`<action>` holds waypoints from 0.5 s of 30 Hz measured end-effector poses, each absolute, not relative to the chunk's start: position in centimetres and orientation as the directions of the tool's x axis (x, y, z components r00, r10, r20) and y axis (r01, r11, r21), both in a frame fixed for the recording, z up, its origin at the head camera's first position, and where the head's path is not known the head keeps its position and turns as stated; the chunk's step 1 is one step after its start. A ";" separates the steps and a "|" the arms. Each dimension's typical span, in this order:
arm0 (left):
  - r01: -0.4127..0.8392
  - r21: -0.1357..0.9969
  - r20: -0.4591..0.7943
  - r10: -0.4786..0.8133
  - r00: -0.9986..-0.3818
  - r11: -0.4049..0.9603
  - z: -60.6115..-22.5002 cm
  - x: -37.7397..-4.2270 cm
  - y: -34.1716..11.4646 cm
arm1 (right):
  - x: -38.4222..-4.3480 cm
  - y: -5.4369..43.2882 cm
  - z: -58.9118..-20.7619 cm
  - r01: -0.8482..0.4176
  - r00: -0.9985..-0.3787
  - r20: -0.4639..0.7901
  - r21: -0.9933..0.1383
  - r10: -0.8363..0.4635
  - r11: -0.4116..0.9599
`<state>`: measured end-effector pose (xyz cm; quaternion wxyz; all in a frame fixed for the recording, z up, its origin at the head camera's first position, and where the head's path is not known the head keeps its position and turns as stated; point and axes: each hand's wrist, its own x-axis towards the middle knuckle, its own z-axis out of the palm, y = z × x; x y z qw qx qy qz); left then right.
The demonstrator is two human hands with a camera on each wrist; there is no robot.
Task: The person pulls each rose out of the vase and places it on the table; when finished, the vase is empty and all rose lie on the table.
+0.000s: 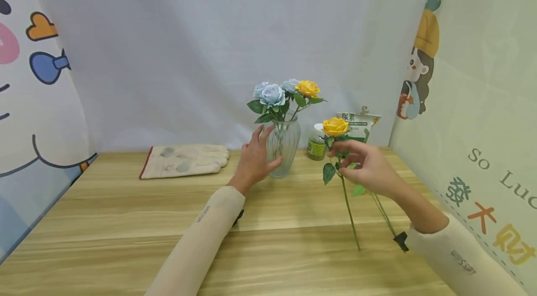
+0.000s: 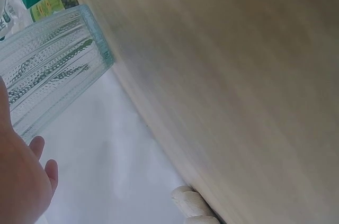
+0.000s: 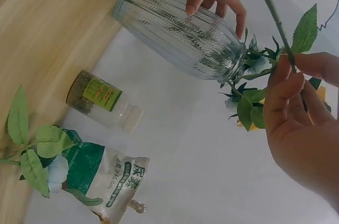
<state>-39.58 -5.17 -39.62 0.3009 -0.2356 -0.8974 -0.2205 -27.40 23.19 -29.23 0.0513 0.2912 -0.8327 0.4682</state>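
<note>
In my right hand (image 1: 371,168) I pinch the green stem of a yellow rose (image 1: 335,127) between thumb and fingers, its bloom up and its long stem (image 1: 351,214) slanting down over the table. A ribbed clear glass vase (image 1: 283,149) stands upright to the left of it, holding light blue roses (image 1: 272,95) and another yellow rose (image 1: 308,88). My left hand (image 1: 255,158) is at the vase's left side, thumb and fingers spread and loosely bent. In the right wrist view, its fingertips (image 3: 190,9) lie right at the glass.
Behind the right hand are a white-capped jar (image 1: 316,144) and a green-and-white bag (image 3: 106,173) closed with a clip. A light blue rose (image 3: 56,173) with green leaves lies near them. White work gloves (image 1: 184,161) lie at the table's back left. A pale curtain (image 1: 168,53) hangs behind.
</note>
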 end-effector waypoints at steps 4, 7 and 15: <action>0.561 0.260 0.649 0.288 -0.704 0.786 -39.6 -39.7 -5.2 | -28.0 24.0 -29.8 -0.504 -0.836 0.321 -0.769 -0.444 0.392; 0.561 0.253 0.655 0.287 -0.699 0.788 -39.7 -39.7 -5.2 | -28.5 24.6 -30.2 -0.470 -0.851 0.284 -0.787 -0.442 0.400; 0.559 0.252 0.654 0.286 -0.700 0.790 -39.7 -39.6 -5.2 | -30.1 26.3 -31.6 -0.393 -0.885 0.217 -0.824 -0.413 0.409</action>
